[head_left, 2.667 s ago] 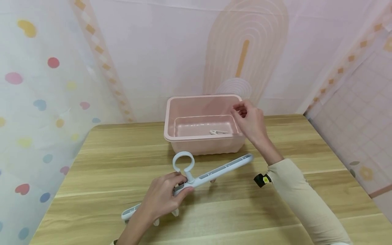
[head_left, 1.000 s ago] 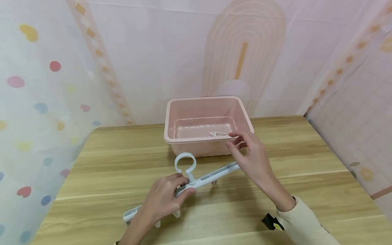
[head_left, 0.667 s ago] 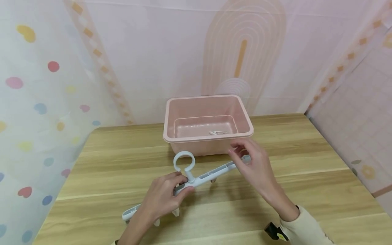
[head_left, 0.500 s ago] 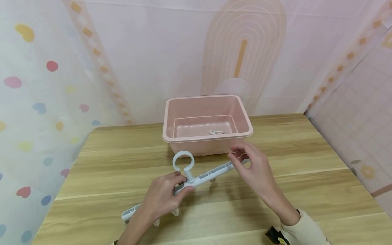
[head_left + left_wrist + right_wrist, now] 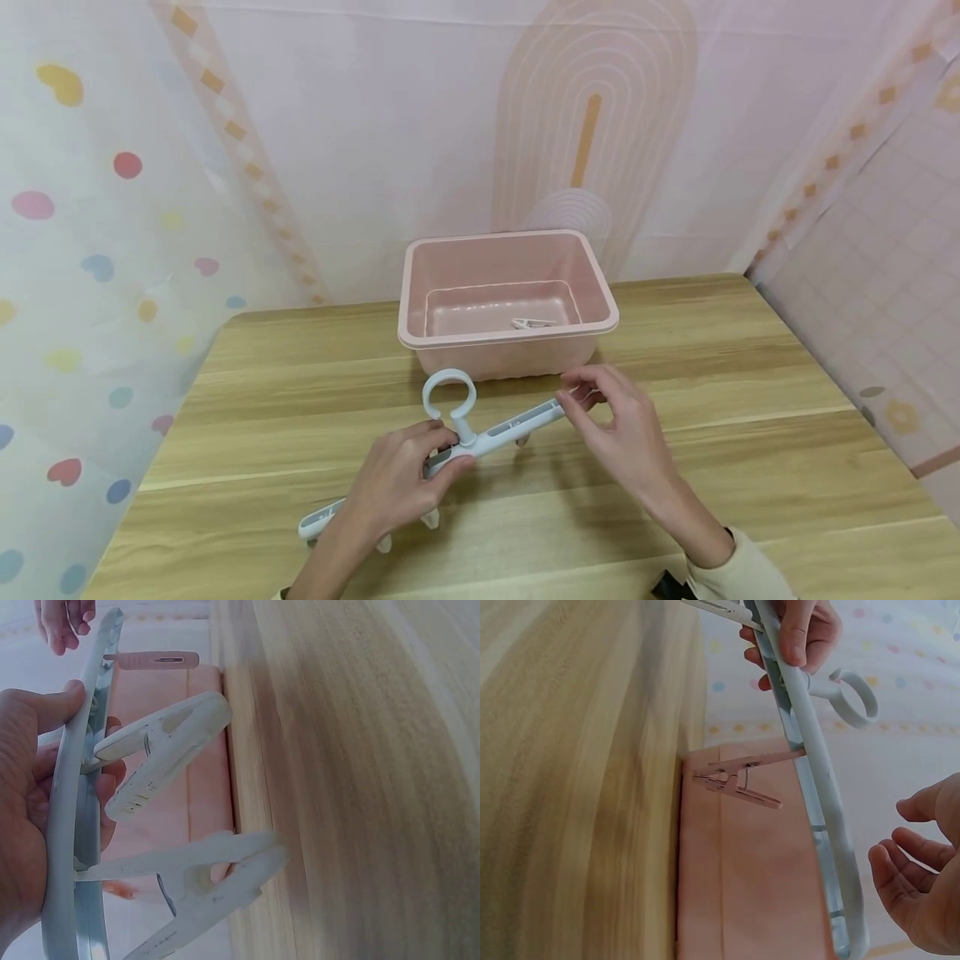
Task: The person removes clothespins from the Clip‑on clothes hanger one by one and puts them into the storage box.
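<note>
A light blue clip hanger with a round open hook lies in the grip of my left hand, thumb on the near side of the bar just beside the hook. Two white clothespins and a pink clothespin hang from its underside. My right hand is at the hanger's right end, fingers loosely bent and covering that end in the head view. In the right wrist view a gap shows between those fingers and the bar, and nothing is in them.
Behind the hanger, a pink plastic tub stands at the back of the wooden table. A whitish clothespin lies inside it near the front right. A patterned cloth hangs behind the table.
My right hand has come from above the tub's right rim down and toward me to the hanger's right end. My left hand and the hanger have stayed in place.
</note>
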`<state>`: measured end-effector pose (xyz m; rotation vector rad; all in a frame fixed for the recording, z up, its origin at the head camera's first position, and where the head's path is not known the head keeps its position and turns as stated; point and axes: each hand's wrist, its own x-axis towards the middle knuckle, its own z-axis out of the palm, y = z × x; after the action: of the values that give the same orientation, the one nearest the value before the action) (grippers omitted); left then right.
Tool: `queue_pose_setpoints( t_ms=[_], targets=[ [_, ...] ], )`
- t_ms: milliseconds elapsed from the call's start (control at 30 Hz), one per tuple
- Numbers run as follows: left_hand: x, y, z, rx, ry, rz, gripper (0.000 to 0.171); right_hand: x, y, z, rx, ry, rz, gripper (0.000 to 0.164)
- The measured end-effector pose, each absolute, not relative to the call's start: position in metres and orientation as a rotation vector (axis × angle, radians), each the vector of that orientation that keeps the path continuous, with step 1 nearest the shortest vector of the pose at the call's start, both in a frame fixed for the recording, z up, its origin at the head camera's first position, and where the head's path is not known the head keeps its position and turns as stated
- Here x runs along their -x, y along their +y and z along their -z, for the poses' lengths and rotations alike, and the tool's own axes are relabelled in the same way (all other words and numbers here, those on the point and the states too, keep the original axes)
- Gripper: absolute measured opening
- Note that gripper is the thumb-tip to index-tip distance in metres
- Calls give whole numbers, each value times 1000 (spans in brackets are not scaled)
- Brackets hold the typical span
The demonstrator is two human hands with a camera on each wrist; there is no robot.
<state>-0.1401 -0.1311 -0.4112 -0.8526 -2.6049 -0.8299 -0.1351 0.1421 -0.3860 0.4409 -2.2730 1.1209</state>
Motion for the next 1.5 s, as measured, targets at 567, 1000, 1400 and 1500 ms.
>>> queue_pose_setpoints(
  t_ms=[567,1000,1400,1500],
  targets=[
    [141,-130,415,863,-2563,839,15,126,141,401,-435,-2278,-1089,15],
    [140,-130,414,854,-2574,845,15,122,139,410,-427,-2351,-1065,11],
    [141,-129,413,844,-2579,836,14,121,144,406,-371,-2441,-968,5],
    [141,-128,412,834,-2586,854,14,122,145,406,-345,-2483,-972,10]
  ],
)
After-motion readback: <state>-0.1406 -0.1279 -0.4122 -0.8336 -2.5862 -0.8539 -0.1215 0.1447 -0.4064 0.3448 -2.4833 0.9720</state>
